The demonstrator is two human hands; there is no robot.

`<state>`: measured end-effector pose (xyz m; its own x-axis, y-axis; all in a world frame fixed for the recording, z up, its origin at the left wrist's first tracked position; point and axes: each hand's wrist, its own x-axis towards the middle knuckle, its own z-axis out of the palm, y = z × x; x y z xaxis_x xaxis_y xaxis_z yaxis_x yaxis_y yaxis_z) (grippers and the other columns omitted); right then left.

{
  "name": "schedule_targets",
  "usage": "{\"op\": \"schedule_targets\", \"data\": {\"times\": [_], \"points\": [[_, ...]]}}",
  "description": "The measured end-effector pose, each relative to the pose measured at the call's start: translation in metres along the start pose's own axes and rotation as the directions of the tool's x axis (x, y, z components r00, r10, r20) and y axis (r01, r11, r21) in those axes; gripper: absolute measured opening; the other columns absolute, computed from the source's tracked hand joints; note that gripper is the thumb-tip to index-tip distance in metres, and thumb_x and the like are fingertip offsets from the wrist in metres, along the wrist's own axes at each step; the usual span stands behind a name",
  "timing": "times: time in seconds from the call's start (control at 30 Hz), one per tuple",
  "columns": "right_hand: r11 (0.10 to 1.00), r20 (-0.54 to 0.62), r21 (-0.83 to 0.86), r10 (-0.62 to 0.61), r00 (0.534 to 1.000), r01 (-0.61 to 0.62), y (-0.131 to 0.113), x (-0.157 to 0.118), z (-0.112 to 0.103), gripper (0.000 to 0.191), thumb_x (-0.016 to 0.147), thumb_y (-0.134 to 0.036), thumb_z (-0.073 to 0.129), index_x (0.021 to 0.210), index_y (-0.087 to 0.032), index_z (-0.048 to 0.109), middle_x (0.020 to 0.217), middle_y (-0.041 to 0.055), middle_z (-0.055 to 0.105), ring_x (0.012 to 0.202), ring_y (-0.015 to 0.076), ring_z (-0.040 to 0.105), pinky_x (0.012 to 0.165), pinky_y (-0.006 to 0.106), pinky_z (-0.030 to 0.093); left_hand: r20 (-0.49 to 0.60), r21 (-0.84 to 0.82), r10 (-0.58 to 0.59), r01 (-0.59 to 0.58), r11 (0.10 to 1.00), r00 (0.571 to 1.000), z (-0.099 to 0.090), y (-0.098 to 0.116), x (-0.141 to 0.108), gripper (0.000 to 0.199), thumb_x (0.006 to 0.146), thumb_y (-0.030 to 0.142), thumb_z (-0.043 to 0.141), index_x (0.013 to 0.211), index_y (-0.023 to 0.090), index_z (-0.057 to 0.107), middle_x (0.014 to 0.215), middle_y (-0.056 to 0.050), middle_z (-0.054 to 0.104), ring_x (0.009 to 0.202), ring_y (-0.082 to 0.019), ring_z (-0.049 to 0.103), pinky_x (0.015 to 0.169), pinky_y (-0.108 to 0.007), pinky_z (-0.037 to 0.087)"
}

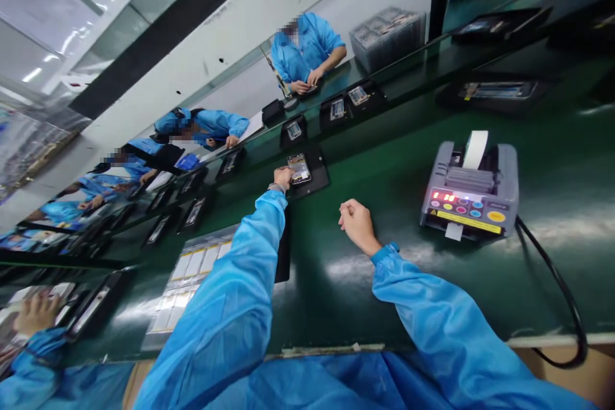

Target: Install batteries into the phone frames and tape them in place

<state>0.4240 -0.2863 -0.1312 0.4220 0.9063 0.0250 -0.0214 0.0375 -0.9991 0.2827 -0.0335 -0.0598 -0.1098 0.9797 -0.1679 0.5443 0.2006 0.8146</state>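
Note:
My left hand [283, 177] reaches forward, its fingers closed at the near left edge of an opened phone [300, 168] with its inner parts showing. That phone lies on a black tray [318, 174] on the green bench. Over the bench to the right, my right hand [356, 224] is curled closed; whatever its fingers may hold is hidden. Right of it stands a grey tape dispenser [471, 189] with a lit red display, a white tape roll [475, 148] on top and a short cut piece of tape [454, 231] sticking out in front.
A sheet with white rectangular pieces [192, 262] lies left of my left arm. Black trays with opened phones [294, 130] line the far side. A black cable [567, 295] runs off the dispenser. Co-workers in blue [307, 45] sit opposite; another person's hand [37, 312] is at left.

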Motion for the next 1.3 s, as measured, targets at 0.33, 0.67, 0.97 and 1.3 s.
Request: {"op": "schedule_targets", "data": {"times": [0.33,0.67,0.97,1.3], "points": [[0.999,0.023,-0.051,0.012,1.0,-0.011,0.002,0.001,-0.001,0.022,0.092,-0.037,0.049,0.075,-0.023,0.054,0.056,-0.0016,0.063,0.046,0.0152,0.061,0.05,0.024,0.043,0.022,0.397,0.243,-0.232,0.888,0.97,0.008,-0.026,0.013,0.05,0.076,0.034,0.088,0.117,0.01,0.07,0.117,-0.015,0.074,0.117,-0.029,0.066,0.102,-0.033,0.048],[0.999,0.037,-0.011,0.036,0.999,-0.036,-0.004,0.0,-0.006,0.026,0.085,-0.046,0.052,0.079,-0.021,0.057,0.056,0.0003,0.062,0.044,0.015,0.059,0.045,0.024,0.044,0.069,0.616,0.423,-0.372,0.694,0.903,0.01,-0.041,0.001,0.063,0.088,0.042,0.07,0.139,0.007,0.057,0.141,-0.029,0.053,0.134,-0.044,0.047,0.113,-0.051,0.034],[0.997,0.039,-0.035,0.071,0.997,-0.07,-0.004,-0.002,-0.014,0.028,0.082,-0.046,0.063,0.083,-0.018,0.063,0.059,0.0015,0.065,0.046,0.0132,0.06,0.048,0.023,0.047,0.005,0.609,0.406,-0.325,0.723,0.914,-0.151,-0.084,-0.007,0.034,0.093,0.032,0.06,0.12,0.014,0.07,0.125,-0.013,0.068,0.116,-0.025,0.062,0.106,-0.036,0.046],[0.984,0.045,-0.175,0.046,0.998,-0.037,-0.005,-0.002,-0.011,0.021,0.081,-0.041,0.067,0.08,-0.021,0.066,0.06,0.0035,0.065,0.047,0.015,0.06,0.046,0.025,0.048,-0.31,0.701,0.029,0.208,0.682,0.95,-0.347,-0.214,-0.109,0.013,0.075,0.022,0.073,0.083,0.013,0.073,0.096,-0.019,0.076,0.104,-0.035,0.072,0.096,-0.036,0.052]]}}
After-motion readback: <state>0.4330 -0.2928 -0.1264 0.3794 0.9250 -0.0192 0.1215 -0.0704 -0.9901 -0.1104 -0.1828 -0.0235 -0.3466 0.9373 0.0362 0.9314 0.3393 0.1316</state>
